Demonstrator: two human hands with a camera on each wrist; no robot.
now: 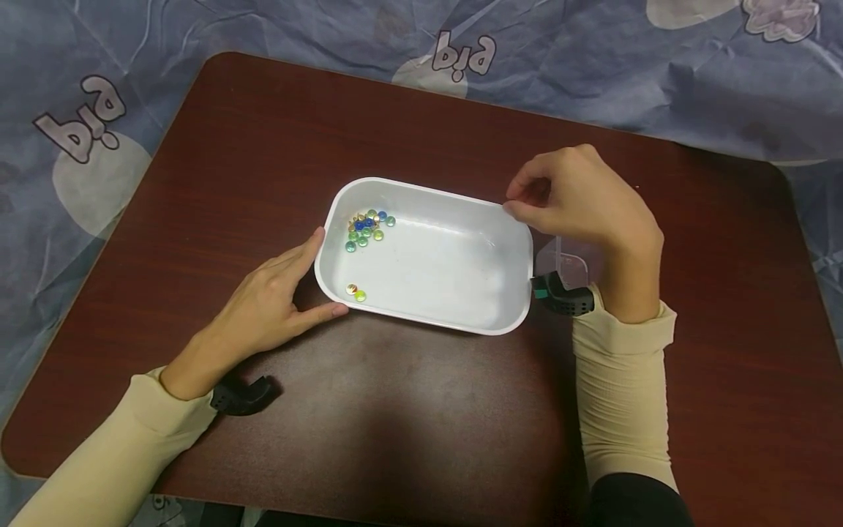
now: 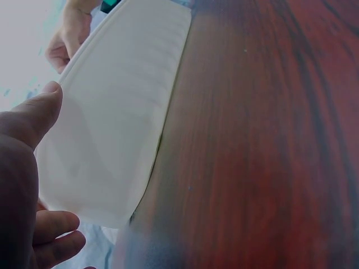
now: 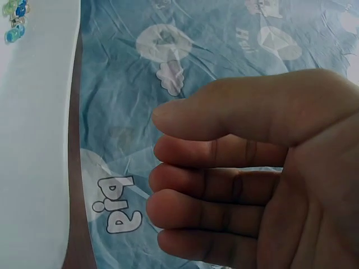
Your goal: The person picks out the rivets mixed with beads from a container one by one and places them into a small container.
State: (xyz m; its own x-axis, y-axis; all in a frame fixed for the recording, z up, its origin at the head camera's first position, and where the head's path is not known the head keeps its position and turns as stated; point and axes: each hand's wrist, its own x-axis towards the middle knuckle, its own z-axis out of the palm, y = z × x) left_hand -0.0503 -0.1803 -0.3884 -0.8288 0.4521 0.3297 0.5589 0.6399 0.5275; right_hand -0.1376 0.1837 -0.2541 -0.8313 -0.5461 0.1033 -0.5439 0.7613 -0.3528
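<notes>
A white rectangular tray (image 1: pixel 448 256) lies on the table. Inside its left end sits a cluster of blue, green and amber glass marbles (image 1: pixel 365 226); two more marbles (image 1: pixel 356 293) lie by the near left corner. My left hand (image 1: pixel 270 293) spans that corner, index finger along the left end and thumb touching the near rim, both fairly straight. In the left wrist view the thumb (image 2: pixel 42 112) rests against the tray's outer wall. At the far right corner is my right hand (image 1: pixel 586 194), fingers loosely bent. Nothing shows between its fingers (image 3: pixel 185 210) and thumb in the right wrist view.
A clear plastic container (image 1: pixel 574 269) stands right of the tray, partly hidden by the right wrist. Black wrist devices (image 1: pixel 244 395) are strapped to both arms. The brown wooden table (image 1: pixel 421 417) ends at a printed blue cloth (image 1: pixel 566 66) behind.
</notes>
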